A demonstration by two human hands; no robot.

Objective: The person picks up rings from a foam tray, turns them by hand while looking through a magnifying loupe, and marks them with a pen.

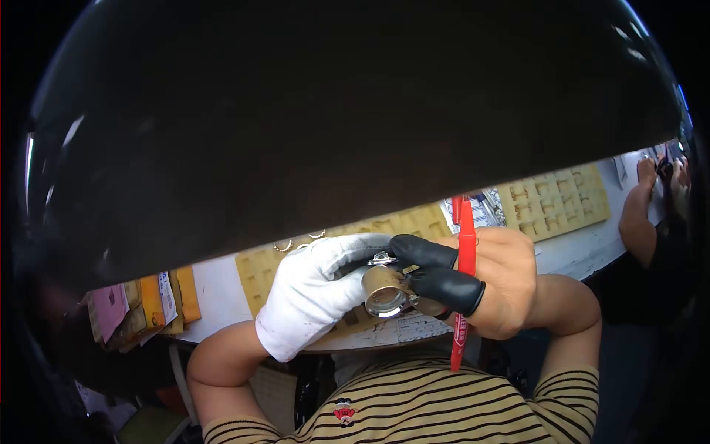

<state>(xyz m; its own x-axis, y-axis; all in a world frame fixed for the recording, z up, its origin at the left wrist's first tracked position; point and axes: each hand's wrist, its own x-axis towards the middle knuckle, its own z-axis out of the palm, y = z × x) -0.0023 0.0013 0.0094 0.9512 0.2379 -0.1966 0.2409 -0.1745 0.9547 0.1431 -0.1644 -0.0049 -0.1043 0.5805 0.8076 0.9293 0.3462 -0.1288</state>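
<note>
My left hand (pixel 310 292), in a white glove, is closed round one side of a small round metal part (pixel 384 290) that looks like a watch case. Black finger covers sit on the thumb and finger of my right hand (pixel 495 281), which pinch the other side of the same part. A red marker pen (pixel 464 274) is also held in my right hand, upright across the fingers. Both hands meet in front of my chest, over the table edge. What lies between the fingertips is partly hidden.
A yellow slotted tray (pixel 555 201) lies at the right, another (pixel 255 277) under my hands with metal rings on it. Envelopes (pixel 151 303) are stacked at the left. Another person's arm (pixel 637 218) is at far right. A dark visor-like shape covers the upper view.
</note>
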